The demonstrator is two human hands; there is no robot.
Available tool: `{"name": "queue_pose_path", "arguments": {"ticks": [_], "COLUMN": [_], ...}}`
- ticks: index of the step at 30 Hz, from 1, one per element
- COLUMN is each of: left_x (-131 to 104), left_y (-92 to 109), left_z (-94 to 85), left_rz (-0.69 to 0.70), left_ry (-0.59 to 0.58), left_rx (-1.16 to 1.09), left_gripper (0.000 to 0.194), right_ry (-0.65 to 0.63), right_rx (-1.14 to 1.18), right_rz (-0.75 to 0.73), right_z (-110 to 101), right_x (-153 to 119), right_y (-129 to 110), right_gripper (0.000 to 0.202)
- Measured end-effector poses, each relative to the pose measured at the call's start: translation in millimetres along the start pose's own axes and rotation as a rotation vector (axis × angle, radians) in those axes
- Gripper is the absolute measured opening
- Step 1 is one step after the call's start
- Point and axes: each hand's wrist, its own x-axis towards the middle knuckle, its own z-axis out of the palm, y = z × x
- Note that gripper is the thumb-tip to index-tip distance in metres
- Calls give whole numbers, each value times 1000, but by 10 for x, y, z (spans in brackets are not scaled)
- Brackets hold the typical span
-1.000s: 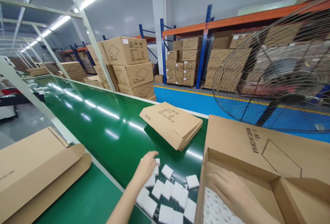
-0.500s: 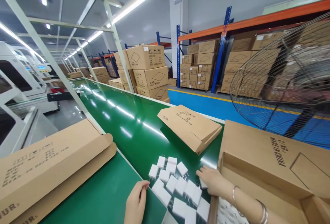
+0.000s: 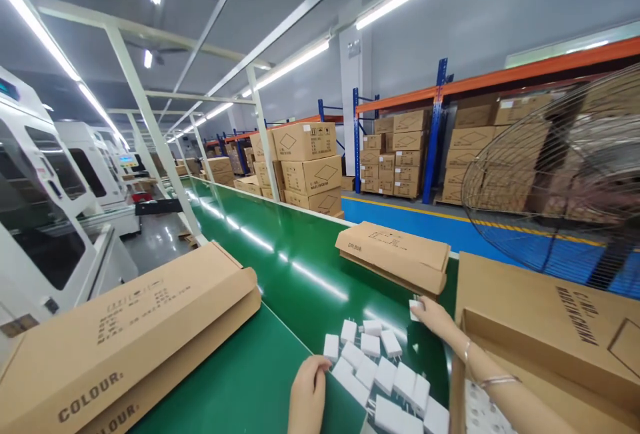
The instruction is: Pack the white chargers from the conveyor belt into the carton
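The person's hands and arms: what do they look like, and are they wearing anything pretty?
Both the left hand and the right hand are bare, without gloves. Thin, shiny, silvery bracelets circle the right forearm. None shows on the left, and no sleeve is in view.

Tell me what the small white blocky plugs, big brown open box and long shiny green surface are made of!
Small white blocky plugs: probably hard plastic, smooth, with crisp, even sides.
Big brown open box: seems matte cardboard, from its dull, papery-looking sides.
Long shiny green surface: glossy, maybe plastic or rubber; bright reflections streak it.
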Motion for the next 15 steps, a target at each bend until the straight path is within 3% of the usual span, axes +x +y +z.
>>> {"name": "queue_pose_path", "arguments": {"ticks": [4, 8, 11, 15], "left_x": [30, 25, 14, 7], "left_y": [-10, -14, -19, -7], "left_z": [-1, -11, -13, -20], "left_rz": [-18, -10, -8, -6], "left_ry": [-9, -19, -31, -32], "left_rx": [-28, -50, -47, -29], "left_gripper": [27, 27, 27, 27], "right_ry": [94, 126, 101, 4], "right_rx": [53, -45, -158, -278], "right_rz": [-15, -10, 8, 75], "right_z": [171, 419, 514, 481], "right_x": [-131, -375, -531, -573], "right_y": [-156, -364, -459, -526], "right_gripper": [15, 12, 15, 37]}}
